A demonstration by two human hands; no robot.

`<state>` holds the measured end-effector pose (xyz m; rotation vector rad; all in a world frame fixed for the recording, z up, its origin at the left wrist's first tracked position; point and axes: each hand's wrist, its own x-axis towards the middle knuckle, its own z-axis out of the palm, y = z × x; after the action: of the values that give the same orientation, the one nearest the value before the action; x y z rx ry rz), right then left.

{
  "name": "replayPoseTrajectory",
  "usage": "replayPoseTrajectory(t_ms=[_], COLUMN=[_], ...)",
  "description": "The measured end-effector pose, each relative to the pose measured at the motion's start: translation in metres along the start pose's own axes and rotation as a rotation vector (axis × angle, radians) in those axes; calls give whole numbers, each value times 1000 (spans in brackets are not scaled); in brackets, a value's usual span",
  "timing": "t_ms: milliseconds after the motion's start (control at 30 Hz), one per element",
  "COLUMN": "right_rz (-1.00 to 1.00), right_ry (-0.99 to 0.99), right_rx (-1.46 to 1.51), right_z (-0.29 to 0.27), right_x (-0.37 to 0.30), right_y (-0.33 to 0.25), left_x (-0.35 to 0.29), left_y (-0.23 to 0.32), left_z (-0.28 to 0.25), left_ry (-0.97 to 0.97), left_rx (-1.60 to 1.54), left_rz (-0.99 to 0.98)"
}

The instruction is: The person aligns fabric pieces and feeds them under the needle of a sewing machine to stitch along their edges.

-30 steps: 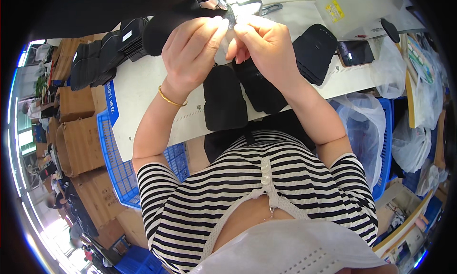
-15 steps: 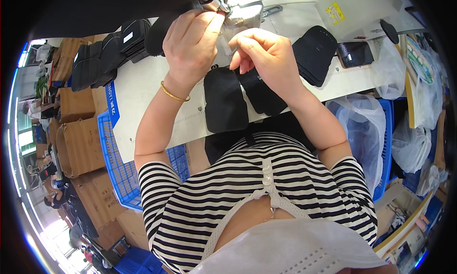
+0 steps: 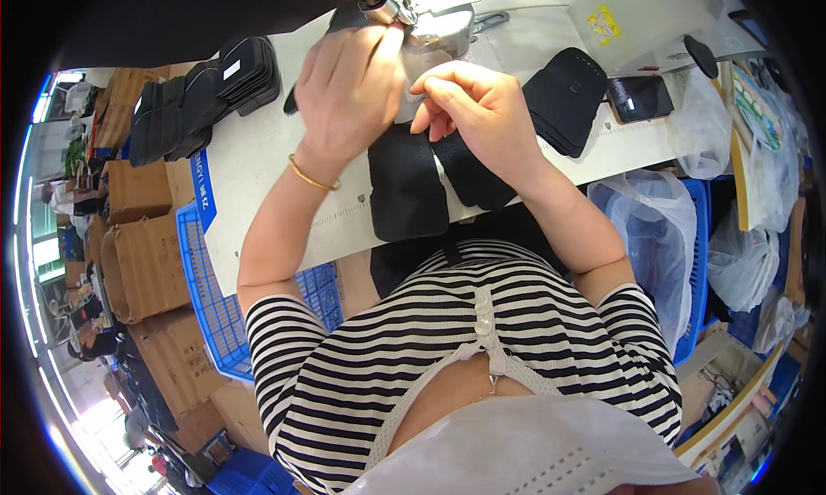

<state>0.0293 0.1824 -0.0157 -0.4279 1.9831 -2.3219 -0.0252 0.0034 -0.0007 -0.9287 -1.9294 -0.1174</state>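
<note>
My left hand [image 3: 353, 95], with a gold bangle at the wrist, has its fingers closed right by the needle and presser foot of a sewing machine [image 3: 383, 6]. A black fabric piece [image 3: 346, 17] shows behind this hand, mostly hidden by it. To the right, my right hand [image 3: 477, 103] is raised in a pinch; something small and pale shows at its fingertips, too small to name. Below the hands, a flat black padded piece [image 3: 409, 194] lies at the table's front edge, with another black piece [image 3: 473, 176] beside it, partly under my right hand.
Stacks of black pieces [image 3: 245, 73] lie at the left; another black stack [image 3: 568, 99] lies at the right, beside a phone [image 3: 641, 97]. Blue baskets [image 3: 202, 297] flank the white table [image 3: 258, 185]. A clear plastic bag [image 3: 650, 228] lines the right one. Cardboard boxes [image 3: 146, 262] stand left.
The black fabric piece under my left hand has turned: less of it shows left of the hand, and part now shows behind it. My right hand stays pinched in nearly the same place.
</note>
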Motion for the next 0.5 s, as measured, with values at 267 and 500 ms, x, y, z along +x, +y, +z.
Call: replayPoseTrajectory(t_ms=[267, 500], right_rz=[-175, -206], right_ry=[107, 140], right_rx=[-233, -238], right_z=[16, 30], right_x=[13, 6], right_y=[19, 16], left_x=[-9, 13], left_y=[-12, 7], left_z=[-31, -40], left_ry=[-95, -184], left_rx=[-12, -145], left_rz=[111, -17])
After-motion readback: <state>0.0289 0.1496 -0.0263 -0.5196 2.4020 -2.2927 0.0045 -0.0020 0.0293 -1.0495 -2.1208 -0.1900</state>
